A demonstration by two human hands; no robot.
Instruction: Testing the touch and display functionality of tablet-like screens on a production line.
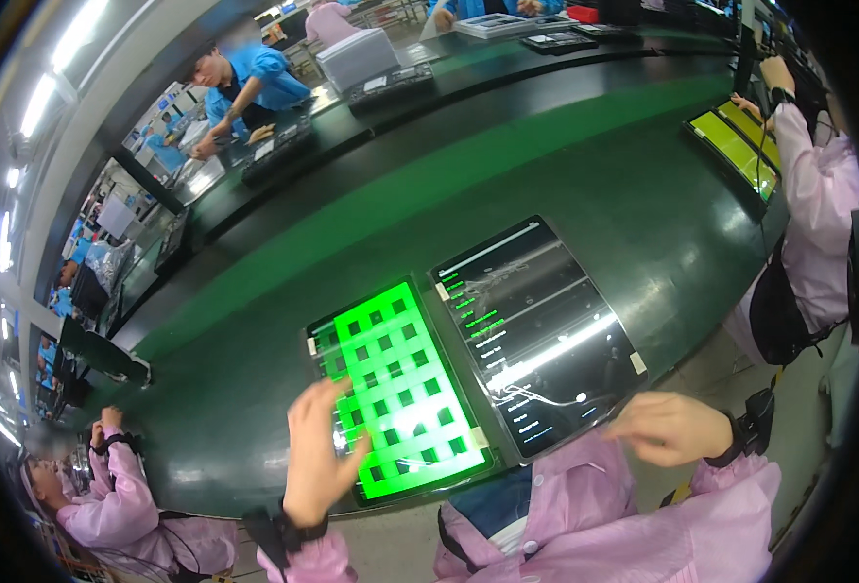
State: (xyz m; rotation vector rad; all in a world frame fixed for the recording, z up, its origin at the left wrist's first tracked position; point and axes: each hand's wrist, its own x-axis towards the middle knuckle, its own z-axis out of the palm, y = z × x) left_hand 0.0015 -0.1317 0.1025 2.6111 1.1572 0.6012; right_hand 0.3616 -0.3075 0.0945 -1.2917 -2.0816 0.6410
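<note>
The person's left hand (318, 452) is spread wide, holding nothing, its fingertips (344, 391) lying flat on the left edge of a tablet (400, 389) whose screen glows green with a grid of dark squares. The right hand (668, 428) hangs loosely curled just off the near right corner of a second, dark-screened tablet (536, 335); it grips nothing that can be seen, though whether the fingertips touch that corner cannot be told.

Judging from the flat fingers, the step in hand looks like touching or swiping the lit panel. Done well, that would mean light, even pressure from the pads, with the palm kept off the glass so it neither hides the squares nor shoves the device along the green conveyor belt (585, 165).

The lit tablet lies directly under and just beyond the left fingers, face up. Its long axis runs from the near edge by the person's wrist away and slightly to the left. The dark tablet sits touching or just beside it on the right, angled the same way. Small pale tape tabs (311, 345) show on the tablet edges.
</note>
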